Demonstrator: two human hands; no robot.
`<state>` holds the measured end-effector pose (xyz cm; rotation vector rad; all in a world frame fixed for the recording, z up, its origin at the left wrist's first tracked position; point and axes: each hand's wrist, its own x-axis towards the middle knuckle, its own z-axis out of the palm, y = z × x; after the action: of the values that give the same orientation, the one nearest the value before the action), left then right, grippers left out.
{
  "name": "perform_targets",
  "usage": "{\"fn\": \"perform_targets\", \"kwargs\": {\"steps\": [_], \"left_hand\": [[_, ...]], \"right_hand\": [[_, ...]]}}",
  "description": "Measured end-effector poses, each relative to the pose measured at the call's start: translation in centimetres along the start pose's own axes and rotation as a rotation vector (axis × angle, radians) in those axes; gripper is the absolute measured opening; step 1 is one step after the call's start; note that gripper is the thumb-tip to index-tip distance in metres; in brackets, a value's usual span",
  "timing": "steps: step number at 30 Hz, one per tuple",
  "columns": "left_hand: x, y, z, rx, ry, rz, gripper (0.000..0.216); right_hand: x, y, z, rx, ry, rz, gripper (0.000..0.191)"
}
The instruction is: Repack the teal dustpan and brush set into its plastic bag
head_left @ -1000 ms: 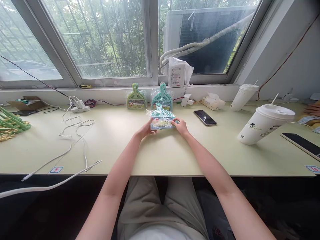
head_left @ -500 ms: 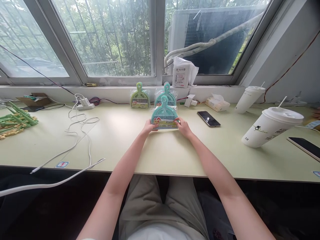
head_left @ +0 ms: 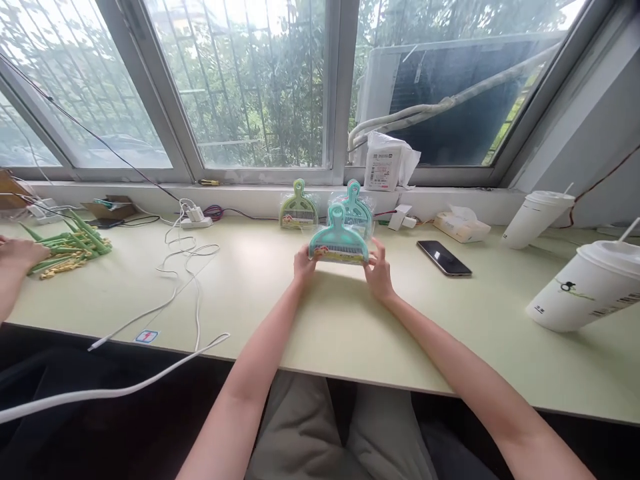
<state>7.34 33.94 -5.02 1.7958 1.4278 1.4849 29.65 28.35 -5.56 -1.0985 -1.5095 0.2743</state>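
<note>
Between my two hands is a turquoise mini dustpan and brush set [head_left: 338, 235] in clear plastic wrap, its handle pointing up and a printed label along its lower edge. My left hand [head_left: 304, 265] is closed on its lower left corner. At its lower right corner my right hand [head_left: 379, 275] grips the edge, with a finger raised beside it. Just behind stands a second turquoise dustpan set [head_left: 356, 207], partly covered by the held one. A green dustpan set [head_left: 299, 208] stands to the left of that, near the wall.
At the right are a phone [head_left: 444, 258], a tissue pack [head_left: 462, 225] and two white cups, the nearer cup [head_left: 585, 287] large. White cables [head_left: 187, 250] cross the left of the desk [head_left: 250, 293]. Another person's hand [head_left: 23, 253] touches green stalks [head_left: 75, 243].
The held dustpan set has tilted, its lower edge now raised toward me. My right hand has shifted to its lower right corner. The view has turned left, and another person's hand has appeared.
</note>
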Motion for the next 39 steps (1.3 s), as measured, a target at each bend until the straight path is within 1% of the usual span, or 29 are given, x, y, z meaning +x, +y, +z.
{"fn": "perform_targets", "kwargs": {"steps": [2,4,5,7,9,12,15,17,20,23,26,29,32,34,36,39], "left_hand": [[1.1,-1.3,-1.4,0.133,-0.027,-0.007,0.026],[2.6,-2.8,-3.3,0.243,-0.071,-0.025,0.026],[3.3,-3.6,-4.4,0.289,-0.084,-0.032,0.025],[4.9,-5.3,-6.4,0.352,-0.086,-0.044,0.026],[6.4,-7.0,-8.0,0.386,-0.074,-0.064,0.026],[8.5,-9.3,-9.1,0.394,-0.053,-0.128,0.03],[10.5,-10.7,-9.0,0.406,-0.04,-0.182,0.034],[11.9,-11.3,-8.7,0.423,-0.043,-0.19,0.033],[13.8,-11.9,-8.0,0.455,-0.039,-0.17,0.029],[15.4,-12.5,-7.3,0.509,0.012,-0.153,0.029],[16.9,-13.3,-6.5,0.54,0.033,-0.148,0.029],[18.3,-14.0,-5.9,0.513,-0.02,-0.151,0.031],[19.5,-14.5,-5.5,0.457,-0.049,-0.154,0.037],[20.0,-14.6,-5.2,0.427,-0.031,-0.133,0.044],[20.4,-14.8,-5.0,0.437,-0.009,-0.105,0.048],[20.8,-15.0,-4.7,0.517,0.002,-0.062,0.045]], "right_hand": [[0.8,0.7,1.8,-0.045,-0.077,-0.01,0.048],[2.0,1.3,4.2,-0.068,-0.156,-0.007,0.035],[2.8,1.4,5.6,-0.071,-0.183,0.0,0.032],[4.2,1.5,8.6,-0.075,-0.214,0.02,0.033],[5.6,1.2,11.7,-0.08,-0.224,0.042,0.036],[7.3,0.8,15.6,-0.09,-0.197,0.134,0.039],[8.7,1.0,18.6,-0.112,-0.152,0.244,0.044],[9.6,1.6,20.0,-0.118,-0.156,0.267,0.05],[10.9,2.8,21.7,-0.137,-0.144,0.278,0.059],[12.4,4.0,23.0,-0.174,-0.071,0.318,0.065],[13.7,4.9,24.1,-0.161,0.008,0.337,0.067],[14.6,5.4,25.3,-0.094,0.056,0.339,0.073],[15.3,5.7,26.1,-0.025,0.046,0.313,0.089],[15.7,5.8,26.3,0.005,0.038,0.306,0.095],[16.1,5.8,26.3,0.018,0.033,0.323,0.094],[16.6,6.0,26.1,0.002,0.023,0.352,0.09]]}}
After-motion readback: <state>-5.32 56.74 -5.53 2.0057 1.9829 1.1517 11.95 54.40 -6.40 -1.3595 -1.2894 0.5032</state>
